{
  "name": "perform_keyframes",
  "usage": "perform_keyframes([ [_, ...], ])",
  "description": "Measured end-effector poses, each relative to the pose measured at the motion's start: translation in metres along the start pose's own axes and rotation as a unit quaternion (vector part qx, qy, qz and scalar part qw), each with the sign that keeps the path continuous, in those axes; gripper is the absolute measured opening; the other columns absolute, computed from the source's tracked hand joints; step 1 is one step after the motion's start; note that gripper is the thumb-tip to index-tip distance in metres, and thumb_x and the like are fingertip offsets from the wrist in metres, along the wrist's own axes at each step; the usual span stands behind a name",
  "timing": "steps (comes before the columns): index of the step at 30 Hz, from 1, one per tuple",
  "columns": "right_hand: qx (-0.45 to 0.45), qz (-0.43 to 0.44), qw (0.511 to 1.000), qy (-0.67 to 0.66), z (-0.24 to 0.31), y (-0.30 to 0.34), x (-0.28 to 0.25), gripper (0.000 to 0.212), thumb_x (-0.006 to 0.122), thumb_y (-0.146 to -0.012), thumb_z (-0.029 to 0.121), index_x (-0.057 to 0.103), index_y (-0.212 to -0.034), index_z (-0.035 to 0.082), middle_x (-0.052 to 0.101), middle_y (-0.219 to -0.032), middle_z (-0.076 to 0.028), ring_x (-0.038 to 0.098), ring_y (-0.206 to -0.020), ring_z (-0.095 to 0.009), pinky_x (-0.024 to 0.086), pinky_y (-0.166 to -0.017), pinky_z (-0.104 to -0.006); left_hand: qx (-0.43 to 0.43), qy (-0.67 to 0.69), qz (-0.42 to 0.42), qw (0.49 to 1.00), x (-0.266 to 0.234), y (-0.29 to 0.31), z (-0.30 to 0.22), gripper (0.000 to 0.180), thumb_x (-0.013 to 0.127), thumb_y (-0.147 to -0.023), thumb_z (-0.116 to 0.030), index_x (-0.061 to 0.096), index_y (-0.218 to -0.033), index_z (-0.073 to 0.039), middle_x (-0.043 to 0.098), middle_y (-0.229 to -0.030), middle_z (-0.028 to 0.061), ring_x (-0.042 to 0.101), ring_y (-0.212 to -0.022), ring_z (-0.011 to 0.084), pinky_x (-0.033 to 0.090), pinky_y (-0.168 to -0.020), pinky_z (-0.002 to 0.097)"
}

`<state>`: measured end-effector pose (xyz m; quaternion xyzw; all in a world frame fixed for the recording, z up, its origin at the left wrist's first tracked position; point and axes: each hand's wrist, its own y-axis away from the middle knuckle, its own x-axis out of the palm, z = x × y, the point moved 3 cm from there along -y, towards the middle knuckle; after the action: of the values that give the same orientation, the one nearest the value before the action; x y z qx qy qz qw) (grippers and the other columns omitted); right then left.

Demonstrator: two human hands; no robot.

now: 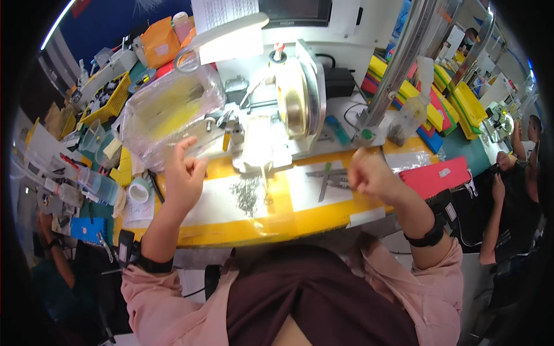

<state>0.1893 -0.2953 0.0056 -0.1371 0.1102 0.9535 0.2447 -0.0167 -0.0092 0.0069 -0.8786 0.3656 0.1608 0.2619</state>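
My left hand (186,179) is raised over the left part of the yellow-edged bench (277,232), its index finger stretched out and its thumb apart, with nothing seen in it. Curled fingers and some blur mark my right hand (372,177), above the bench's right part; anything inside it is hidden. Between the hands, a pile of small dark metal pieces (247,195) lies on white paper. Behind the pile stands a bench machine with a large gold-coloured wheel (293,95) and a pale feed block (257,141). Nearest my right hand are a thin green-ended tool (324,183) and a grey hand tool (337,175).
A plastic-lined tray (170,115) sits behind my left hand, near a white tape roll (139,190). A lit lamp (231,32) overhangs the machine. To the right are a red folder (435,177), a metal post (398,69) and stacked coloured bins (464,109). Other people work at both sides.
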Motion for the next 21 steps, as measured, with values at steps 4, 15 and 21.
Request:
perform_keyframes([
  [4, 0.018, -0.181, 0.955, -0.236, 0.000, -0.010, -0.059, 0.033, 0.044, -0.088, 0.036, 0.051, -0.075, 0.006, 0.039, -0.052, 0.001, 0.030, -0.037, -0.006, 0.025, -0.034, -0.0210, 0.010, 0.011, 0.002, 1.000, 0.006, 0.008, -0.004, 0.037, 0.053, -0.080, 0.000, 0.039, -0.115, 0.000, 0.041, -0.054, -0.0030, 0.035, -0.050, 0.0026, 0.027, -0.046, 0.0188],
  [15, -0.009, -0.270, 0.963, -0.010, 0.006, 0.004, -0.109, 0.013, 0.057, -0.080, 0.013, 0.054, -0.083, 0.001, 0.051, -0.060, -0.001, 0.036, -0.038, -0.003, 0.026, -0.035, -0.0169, 0.011, 0.140, 0.130, 0.981, 0.024, 0.046, -0.040, 0.005, 0.057, -0.082, -0.004, 0.058, -0.086, -0.001, 0.050, -0.056, -0.0040, 0.040, -0.050, 0.0007, 0.031, -0.046, 0.0169],
  [21, -0.095, -0.337, 0.934, -0.072, 0.033, 0.012, -0.135, 0.013, 0.058, -0.078, 0.012, 0.055, -0.084, 0.001, 0.053, -0.065, 0.000, 0.041, -0.047, -0.003, 0.030, -0.042, -0.0176, 0.066, 0.086, 0.046, 0.993, 0.014, 0.030, -0.043, 0.007, 0.055, -0.084, -0.007, 0.059, -0.085, -0.001, 0.048, -0.056, -0.0056, 0.037, -0.051, 0.0000, 0.028, -0.045, 0.0176],
])
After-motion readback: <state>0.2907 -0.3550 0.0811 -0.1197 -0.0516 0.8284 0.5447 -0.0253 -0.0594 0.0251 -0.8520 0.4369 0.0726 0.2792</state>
